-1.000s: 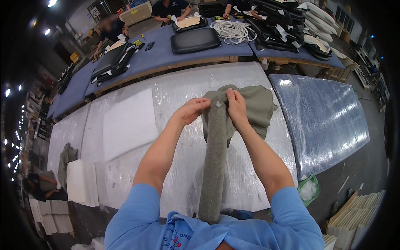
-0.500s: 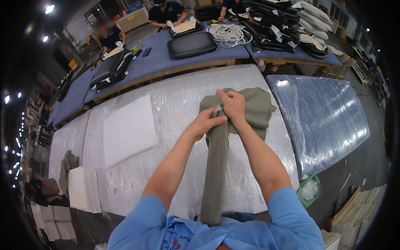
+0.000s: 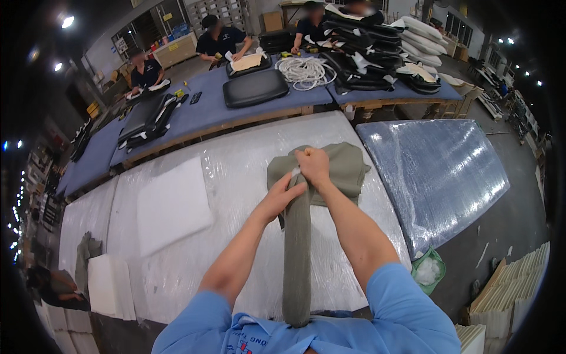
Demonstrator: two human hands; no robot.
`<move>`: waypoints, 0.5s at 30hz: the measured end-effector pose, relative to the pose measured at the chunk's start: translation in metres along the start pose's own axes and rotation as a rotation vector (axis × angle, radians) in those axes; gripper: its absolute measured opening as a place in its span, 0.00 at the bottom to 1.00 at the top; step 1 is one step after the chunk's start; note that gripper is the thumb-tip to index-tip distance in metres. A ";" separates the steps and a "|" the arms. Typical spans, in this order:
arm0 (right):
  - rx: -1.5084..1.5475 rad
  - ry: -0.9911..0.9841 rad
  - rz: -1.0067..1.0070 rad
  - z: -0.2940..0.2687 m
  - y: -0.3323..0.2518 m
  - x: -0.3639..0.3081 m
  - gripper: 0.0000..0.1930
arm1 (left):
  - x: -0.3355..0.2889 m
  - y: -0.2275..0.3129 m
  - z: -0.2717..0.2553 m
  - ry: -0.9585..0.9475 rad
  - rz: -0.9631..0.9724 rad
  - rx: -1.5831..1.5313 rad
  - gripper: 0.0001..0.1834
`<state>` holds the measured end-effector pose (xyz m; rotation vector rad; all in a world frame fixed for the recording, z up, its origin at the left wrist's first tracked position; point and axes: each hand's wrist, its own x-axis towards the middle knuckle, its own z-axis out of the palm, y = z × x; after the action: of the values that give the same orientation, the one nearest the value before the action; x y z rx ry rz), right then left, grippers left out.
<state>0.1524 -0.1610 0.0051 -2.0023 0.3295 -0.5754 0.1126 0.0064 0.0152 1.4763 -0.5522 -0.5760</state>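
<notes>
A long grey-green fabric roll runs from the blue shirt away over the tabletop, its far end clamped in fingers of the left hand and, just beyond, the right hand.

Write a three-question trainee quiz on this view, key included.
1. True or false: the left hand and right hand are both at the far end of the long grey-green roll.
2. Which lies flat on the plastic-wrapped surface, left of the roll: (a) black cushion, (b) white sheet, (c) green bag?
3. Fill in: the coiled white cord lies on a ____ table top.

Key: 1 true; 2 b; 3 blue.
</notes>
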 end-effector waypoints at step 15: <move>0.541 -0.150 -0.140 -0.014 -0.007 -0.060 0.15 | 0.027 -0.031 -0.019 0.556 0.347 0.447 0.21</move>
<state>0.0939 -0.1405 0.0018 -1.5372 -0.0594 -0.5299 0.1446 0.0021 -0.0161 1.8132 -0.4930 0.2516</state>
